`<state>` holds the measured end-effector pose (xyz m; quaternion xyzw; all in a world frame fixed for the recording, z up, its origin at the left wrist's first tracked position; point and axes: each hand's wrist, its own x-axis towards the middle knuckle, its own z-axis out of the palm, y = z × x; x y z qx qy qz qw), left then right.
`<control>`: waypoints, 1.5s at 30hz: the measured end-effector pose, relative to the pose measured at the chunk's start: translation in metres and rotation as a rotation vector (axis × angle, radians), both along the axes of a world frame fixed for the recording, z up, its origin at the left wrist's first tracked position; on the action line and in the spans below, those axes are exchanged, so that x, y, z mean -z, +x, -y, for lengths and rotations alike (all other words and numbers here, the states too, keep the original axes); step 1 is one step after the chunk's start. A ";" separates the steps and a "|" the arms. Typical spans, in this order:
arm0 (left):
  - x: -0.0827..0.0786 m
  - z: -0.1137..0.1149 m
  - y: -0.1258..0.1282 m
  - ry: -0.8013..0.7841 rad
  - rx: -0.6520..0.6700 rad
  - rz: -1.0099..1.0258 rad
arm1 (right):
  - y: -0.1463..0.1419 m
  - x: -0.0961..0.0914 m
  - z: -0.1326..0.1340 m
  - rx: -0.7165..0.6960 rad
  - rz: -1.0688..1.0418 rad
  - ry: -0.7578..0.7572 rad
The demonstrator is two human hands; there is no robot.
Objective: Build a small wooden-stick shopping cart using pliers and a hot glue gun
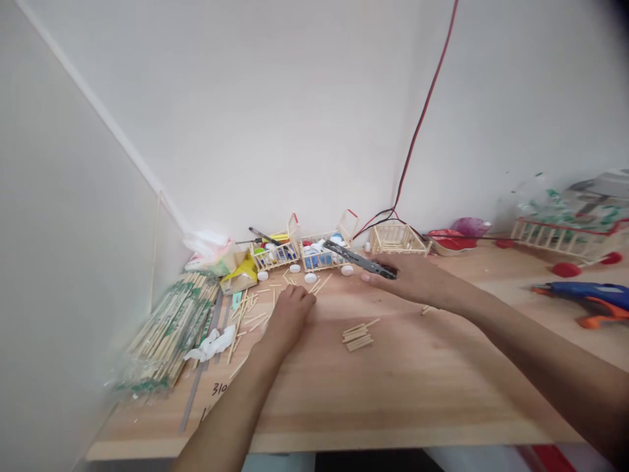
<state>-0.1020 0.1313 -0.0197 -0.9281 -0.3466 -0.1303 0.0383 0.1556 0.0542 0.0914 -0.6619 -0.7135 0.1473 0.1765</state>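
Note:
My left hand (289, 313) rests on the wooden table (417, 393) with its fingers curled down among loose wooden sticks (255, 308); what it holds, if anything, is hidden. My right hand (417, 278) reaches forward and grips a grey metal cutting tool (358, 259), whose tip points toward small stick-built carts (322, 252) filled with bottle caps. A short stack of cut sticks (358, 335) lies between my two arms.
Bundles of wrapped chopsticks (167, 331) lie at the left edge. An empty stick basket (397, 239), red caps (565, 269) and a longer cart (560, 239) stand at the back right. A blue and orange glue gun (590, 298) lies at right. A red-black cable (417, 131) hangs down the wall.

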 end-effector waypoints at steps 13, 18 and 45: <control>-0.018 0.074 0.063 -0.212 0.145 0.090 | 0.040 -0.017 0.034 0.129 0.016 0.089; -0.009 0.075 0.065 -0.203 0.051 0.075 | 0.057 -0.020 0.041 0.190 0.028 0.095; -0.022 0.115 -0.002 0.384 -0.065 0.730 | -0.129 0.083 -0.041 -0.332 0.260 0.310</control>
